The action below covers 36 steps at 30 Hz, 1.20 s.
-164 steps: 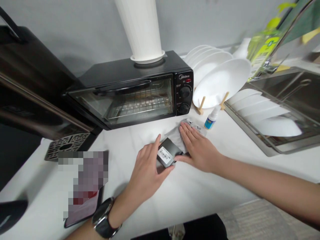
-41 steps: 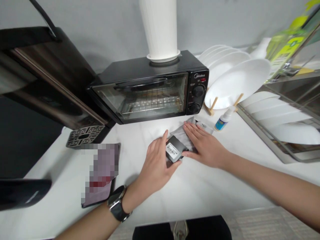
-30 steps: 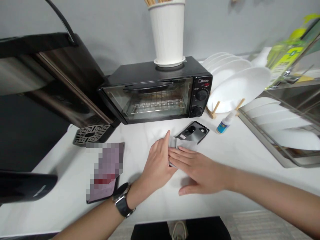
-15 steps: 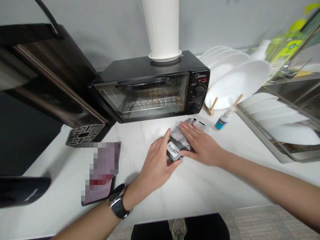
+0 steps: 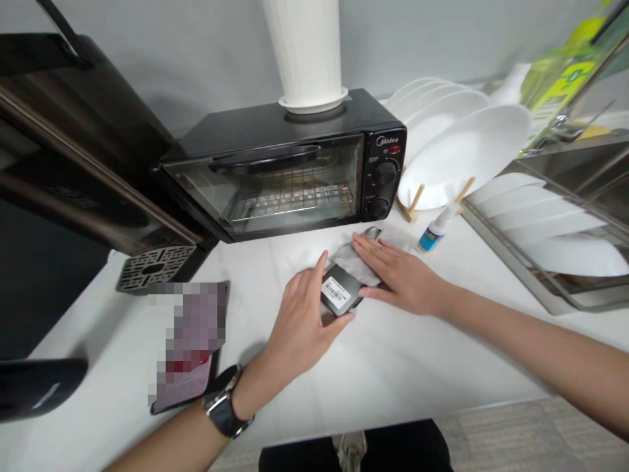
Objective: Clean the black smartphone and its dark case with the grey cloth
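A flat dark grey case [image 5: 351, 286] with a white barcode label [image 5: 335, 293] lies on the counter, its right part covered. My left hand [image 5: 299, 321] grips the case at its left side, index finger along the far edge and thumb at the near edge. Crumpled grey wrapping [image 5: 351, 261], a bag or a cloth, covers the right part of the case. On top of that wrapping my right hand [image 5: 400, 275] presses with its fingers stretched, the thumb by the case's near right edge. What lies under the right palm is hidden.
Behind the hands stands a black toaster oven [image 5: 265, 226] carrying a white pot [image 5: 307, 52]. Right of it are a small spray bottle [image 5: 435, 229], racked white plates [image 5: 466, 151] and a dish basket [image 5: 521, 282]. A phone or tablet [image 5: 194, 347] and a drip tray [image 5: 157, 265] are at left.
More of the grey case and its label shows now. My right hand and the wrapping have shifted right relative to the case. The view has also shifted slightly.
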Each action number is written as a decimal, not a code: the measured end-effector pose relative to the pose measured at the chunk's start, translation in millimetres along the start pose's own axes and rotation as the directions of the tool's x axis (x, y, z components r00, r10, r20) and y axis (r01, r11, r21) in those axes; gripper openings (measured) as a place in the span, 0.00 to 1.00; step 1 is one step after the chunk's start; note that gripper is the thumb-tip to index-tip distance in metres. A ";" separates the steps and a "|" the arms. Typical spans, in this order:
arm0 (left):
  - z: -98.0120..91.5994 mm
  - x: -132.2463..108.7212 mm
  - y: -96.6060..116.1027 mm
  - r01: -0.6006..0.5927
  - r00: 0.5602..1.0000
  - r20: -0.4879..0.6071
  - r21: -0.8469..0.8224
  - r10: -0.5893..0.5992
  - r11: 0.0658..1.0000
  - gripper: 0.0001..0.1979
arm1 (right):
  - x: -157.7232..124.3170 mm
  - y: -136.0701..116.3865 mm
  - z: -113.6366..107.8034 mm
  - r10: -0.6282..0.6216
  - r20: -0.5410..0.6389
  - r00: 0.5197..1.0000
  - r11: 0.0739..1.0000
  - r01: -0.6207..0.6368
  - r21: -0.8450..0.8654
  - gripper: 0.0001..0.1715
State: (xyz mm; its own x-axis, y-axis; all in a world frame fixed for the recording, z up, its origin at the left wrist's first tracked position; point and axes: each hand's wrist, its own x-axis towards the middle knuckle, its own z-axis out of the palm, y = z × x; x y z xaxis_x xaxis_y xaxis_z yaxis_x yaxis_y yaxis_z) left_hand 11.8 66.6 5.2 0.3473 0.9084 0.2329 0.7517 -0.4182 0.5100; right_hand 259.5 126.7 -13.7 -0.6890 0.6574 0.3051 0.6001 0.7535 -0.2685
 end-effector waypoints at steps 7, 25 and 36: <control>2.7 0.4 1.4 -0.049 0.999 -0.016 0.010 0.049 0.999 0.53 | 10.0 -36.4 10.5 -0.053 0.010 0.999 0.999 0.053 0.007 0.62; 1.7 1.0 0.7 0.006 1.000 0.004 -0.012 -0.006 1.000 0.56 | 7.6 -19.7 6.3 0.017 -0.009 1.000 1.000 -0.018 -0.021 0.62; -0.6 1.5 -1.4 0.010 1.000 0.015 -0.002 -0.010 1.000 0.52 | 10.6 -13.3 4.8 -0.006 -0.016 1.000 1.000 0.006 0.022 0.53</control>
State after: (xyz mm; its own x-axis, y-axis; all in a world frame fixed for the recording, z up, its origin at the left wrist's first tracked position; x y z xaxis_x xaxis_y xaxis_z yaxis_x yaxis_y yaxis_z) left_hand 11.0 68.5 5.4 0.3477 0.9125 0.2155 0.7539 -0.4088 0.5143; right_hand 242.2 123.6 -11.2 -0.6859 0.6527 0.3216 0.5865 0.7575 -0.2866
